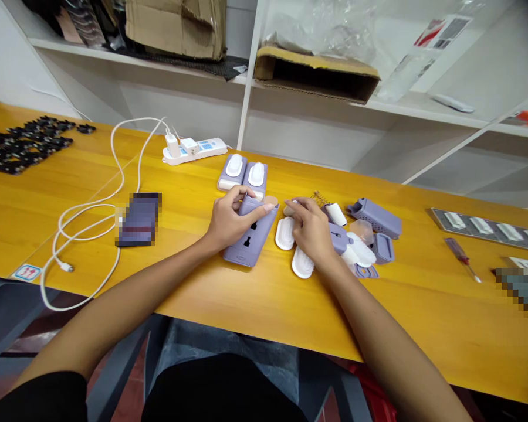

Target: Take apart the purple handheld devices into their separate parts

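My left hand [234, 215] grips a purple plastic casing [247, 243] by its upper end. Two dark keyhole-shaped slots show on the casing's face, and its lower end is low over or on the table. A pale round-ended piece [270, 200] shows at its top, beside my left thumb. My right hand [310, 228] has its fingers bent over a small white oval part [290, 209]; the fingertips are partly hidden. Beside and under that hand are a white oval cover [284, 233], another white cover [303, 264] and a purple slotted plate [338, 237].
Two purple units [233, 171] with white tops stand behind my left hand. A perforated purple shell [376, 217] lies to the right, a screwdriver [462, 258] beyond. A phone [138, 220], white cable [60, 228] and power strip [196, 151] are at left.
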`<state>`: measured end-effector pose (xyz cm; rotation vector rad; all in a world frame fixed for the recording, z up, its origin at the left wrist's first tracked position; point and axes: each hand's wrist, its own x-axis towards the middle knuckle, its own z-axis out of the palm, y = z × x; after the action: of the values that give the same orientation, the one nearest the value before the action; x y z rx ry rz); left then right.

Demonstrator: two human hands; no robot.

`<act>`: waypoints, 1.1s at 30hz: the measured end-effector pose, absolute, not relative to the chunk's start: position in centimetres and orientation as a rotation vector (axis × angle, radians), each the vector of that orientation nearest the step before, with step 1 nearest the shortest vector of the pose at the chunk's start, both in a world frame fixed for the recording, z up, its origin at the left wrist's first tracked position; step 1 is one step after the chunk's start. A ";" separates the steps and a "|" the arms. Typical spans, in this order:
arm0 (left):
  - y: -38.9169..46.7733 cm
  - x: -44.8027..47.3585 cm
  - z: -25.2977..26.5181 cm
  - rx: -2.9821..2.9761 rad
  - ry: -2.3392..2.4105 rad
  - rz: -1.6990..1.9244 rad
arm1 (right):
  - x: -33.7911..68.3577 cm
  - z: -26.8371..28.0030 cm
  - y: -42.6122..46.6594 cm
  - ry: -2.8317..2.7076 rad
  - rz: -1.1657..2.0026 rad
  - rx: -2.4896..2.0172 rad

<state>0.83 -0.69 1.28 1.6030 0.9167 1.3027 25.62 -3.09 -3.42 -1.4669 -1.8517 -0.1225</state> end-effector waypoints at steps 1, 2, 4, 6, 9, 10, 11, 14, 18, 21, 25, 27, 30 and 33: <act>-0.7 0.8 1.3 1.604 0.918 1.302 | 25.6 -3.4 -3.1 -1.856 -0.115 -1.475; -0.7 0.8 1.2 1.605 0.919 1.303 | 25.6 -3.4 -3.1 -1.854 -0.108 -1.488; -0.6 0.8 1.2 1.606 0.918 1.303 | 25.6 -3.4 -3.1 -1.843 -0.094 -1.527; -0.6 0.9 1.2 1.605 0.915 1.303 | 25.6 -3.5 -3.0 -1.847 -0.088 -1.577; -0.6 0.9 1.1 1.606 0.914 1.306 | 25.6 -3.6 -3.0 -1.906 -0.086 -1.616; -0.6 0.9 1.1 1.608 0.913 1.307 | 25.5 -3.5 -3.0 -1.928 -0.087 -1.618; -0.6 0.9 1.1 1.610 0.913 1.309 | 25.4 -3.5 -3.1 -1.949 -0.088 -1.621; -0.6 0.9 1.1 1.609 0.915 1.309 | 25.1 -3.0 -3.4 -2.017 -0.086 -1.645; -0.6 0.9 1.1 1.602 0.914 1.309 | 24.5 -2.1 -3.9 -2.096 -0.094 -1.701; -0.6 0.9 1.2 1.604 0.910 1.311 | 24.1 -1.6 -4.2 -2.136 -0.123 -1.758; -0.6 0.9 1.3 1.604 0.909 1.310 | 24.0 -1.2 -4.5 -2.194 -0.130 -1.765; -0.6 0.9 1.3 1.606 0.909 1.309 | 24.0 -0.9 -4.7 -2.238 -0.122 -1.726; -0.7 0.9 1.4 1.601 0.918 1.307 | 23.9 -0.6 -4.9 -2.320 -0.085 -1.656; -0.7 0.9 1.5 1.594 0.912 1.303 | 23.9 -0.5 -5.0 -2.342 -0.020 -1.628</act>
<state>0.89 -0.70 1.46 1.5937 0.9123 1.3033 23.94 -4.99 -0.48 -1.6275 -2.3416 -0.0201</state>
